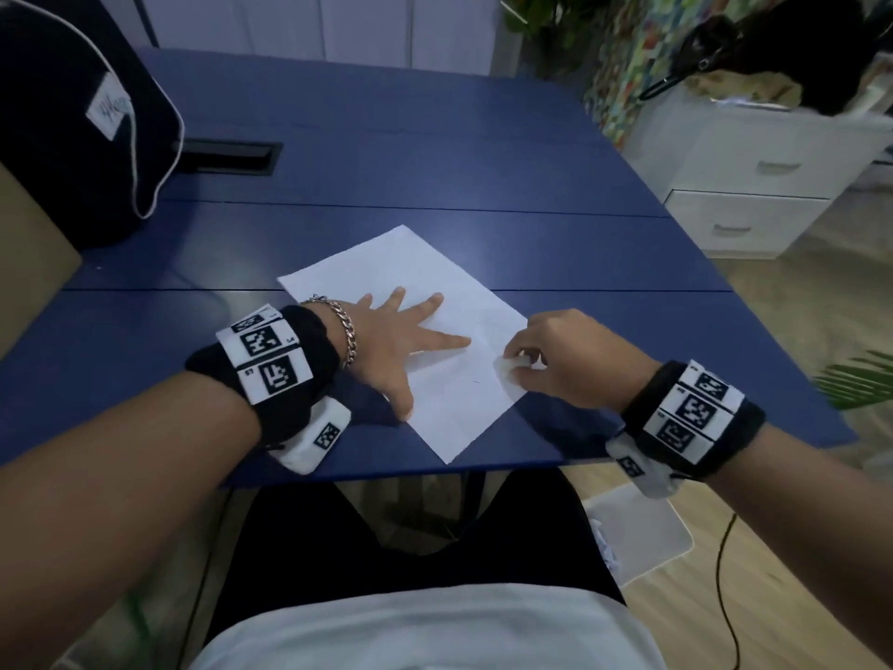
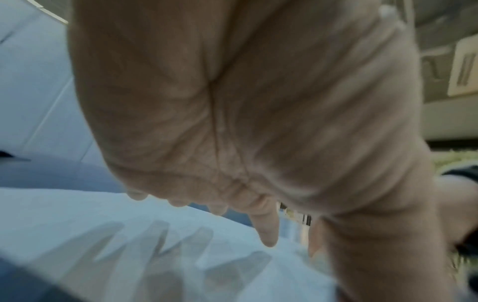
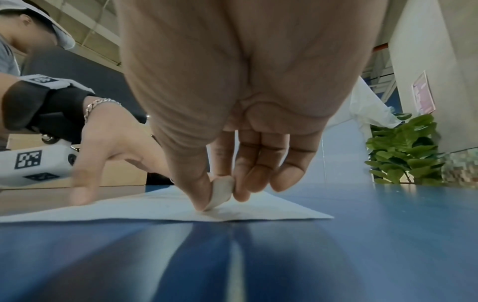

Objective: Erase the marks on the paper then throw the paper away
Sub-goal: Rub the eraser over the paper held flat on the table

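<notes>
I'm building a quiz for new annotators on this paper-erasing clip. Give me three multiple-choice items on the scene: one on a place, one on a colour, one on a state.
1. Where does the white sheet of paper lie?
A. on the blue tabletop, near its front edge
B. on the person's lap
C. on the white drawer unit

2. What colour is the small eraser pinched by the right hand?
A. black
B. white
C. red

3. How is the left hand set?
A. curled in a fist above the sheet
B. gripping a pen
C. flat with fingers spread, pressing the sheet down

Answers:
1 A: the head view shows the sheet flat on the blue top.
2 B: the right wrist view shows a pale white piece between thumb and fingers.
3 C: the head view shows spread, straight fingers on the paper.
</notes>
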